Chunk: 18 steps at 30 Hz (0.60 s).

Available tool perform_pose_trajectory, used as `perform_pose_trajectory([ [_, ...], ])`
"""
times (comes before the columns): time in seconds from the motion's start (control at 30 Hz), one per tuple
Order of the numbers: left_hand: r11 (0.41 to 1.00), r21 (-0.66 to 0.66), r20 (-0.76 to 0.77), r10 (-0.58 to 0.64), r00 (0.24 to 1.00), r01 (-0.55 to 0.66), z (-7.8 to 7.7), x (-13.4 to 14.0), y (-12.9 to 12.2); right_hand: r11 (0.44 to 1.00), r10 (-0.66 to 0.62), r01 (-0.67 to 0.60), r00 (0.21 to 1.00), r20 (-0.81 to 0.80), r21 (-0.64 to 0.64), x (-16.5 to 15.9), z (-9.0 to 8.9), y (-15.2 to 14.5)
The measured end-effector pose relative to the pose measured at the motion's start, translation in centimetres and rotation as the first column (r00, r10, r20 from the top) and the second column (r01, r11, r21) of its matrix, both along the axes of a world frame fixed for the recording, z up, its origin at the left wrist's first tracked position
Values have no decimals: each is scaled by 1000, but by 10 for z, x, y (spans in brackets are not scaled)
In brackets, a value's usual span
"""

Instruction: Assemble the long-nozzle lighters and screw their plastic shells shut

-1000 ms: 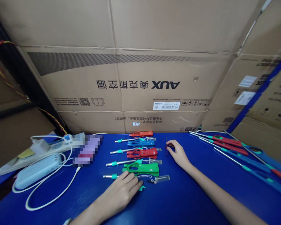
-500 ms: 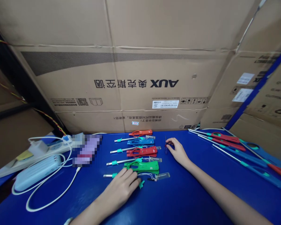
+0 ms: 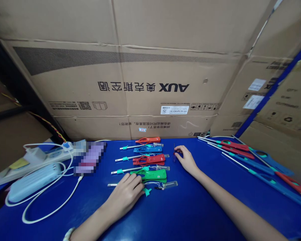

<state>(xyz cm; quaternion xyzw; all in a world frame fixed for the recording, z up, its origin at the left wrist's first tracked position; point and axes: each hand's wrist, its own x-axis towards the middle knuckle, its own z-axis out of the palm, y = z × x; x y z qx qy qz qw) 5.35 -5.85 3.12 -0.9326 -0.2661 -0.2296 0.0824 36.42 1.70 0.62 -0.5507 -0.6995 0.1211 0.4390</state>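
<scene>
My left hand is curled down over the nearest metal lighter tube; what its fingers pinch is hidden. A small teal plastic trigger pokes out beside its fingertips. Just beyond lies a green lighter casing, and to the right a clear fuel tank with thin white wires. My right hand rests on the table, thumb and fingers closed on a small screwdriver that stands upright, dark shaft pointing up. Farther back lie red, blue and orange casings, with metal tubes between them.
Several long lighters in red and blue lie at the right. On the left are a power strip, a light-blue power bank, white cables and a blurred purple phone. Cardboard walls enclose the blue table.
The whole view has shifted slightly, so everything appears a little farther left and up. Both hands keep nearly the same pose and place among the parts.
</scene>
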Motion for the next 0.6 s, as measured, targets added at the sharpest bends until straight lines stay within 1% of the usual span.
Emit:
perform_pose_trajectory([
  [0.2, 1000, -14, 4, -8, 1000, 8, -3, 0, 0, 1000, -5, 5, 1000, 2, 2, 0, -1, 0],
  [0.33, 999, -51, 16, -13, 1000, 14, 1, 0, -1, 1000, -2, 2, 1000, 2, 0, 0, -1, 0],
  [0.4, 994, -106, 14, -37, 999, 38, 7, -2, -2, 1000, -1, 1, 1000, 2, -1, 0, -1, 0],
  [0.5, 970, -217, -8, -113, 994, 108, 15, -5, -4, 1000, -2, 2, 1000, 1, 1, 0, -2, 0],
  [0.6, 950, -282, -42, -155, 987, 137, 20, -7, -5, 1000, 2, -2, 1000, 0, 3, 1, -3, 1],
])
